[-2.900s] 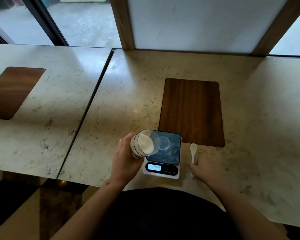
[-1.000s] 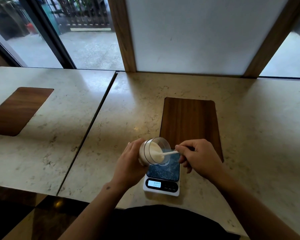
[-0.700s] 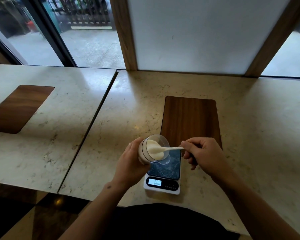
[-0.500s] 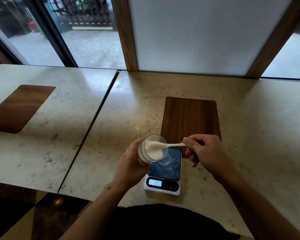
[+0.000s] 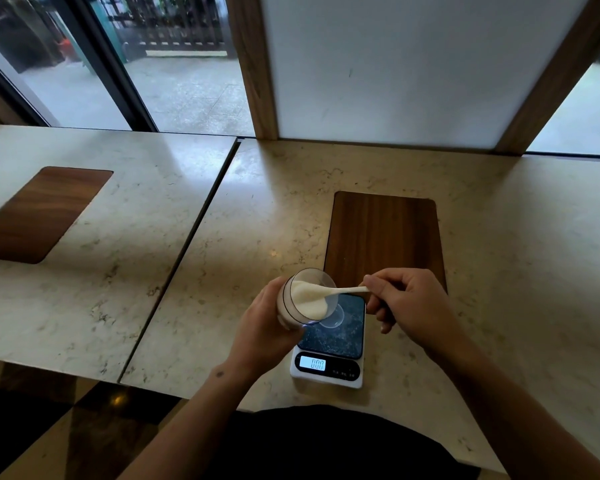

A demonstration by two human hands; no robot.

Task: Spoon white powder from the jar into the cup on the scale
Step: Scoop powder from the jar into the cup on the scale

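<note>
My left hand (image 5: 262, 329) grips a clear jar (image 5: 302, 296) of white powder, tilted so its mouth faces right, held over the left edge of the scale (image 5: 329, 351). My right hand (image 5: 409, 303) pinches the handle of a white spoon (image 5: 345, 290), whose bowl sits inside the jar mouth against the powder. A small clear cup (image 5: 334, 318) stands on the scale's dark platform, partly hidden under the jar rim. The scale display reads 0.00.
The scale sits near the front edge of a marble counter (image 5: 499, 271). A dark wooden inlay (image 5: 383, 237) lies just behind it. A seam splits off a second counter slab to the left, with another wooden inlay (image 5: 39, 213). Windows and a white panel stand behind.
My right hand picked the spoon up from the counter and put its bowl into the tilted jar. Over the last half second both hands have stayed nearly still.
</note>
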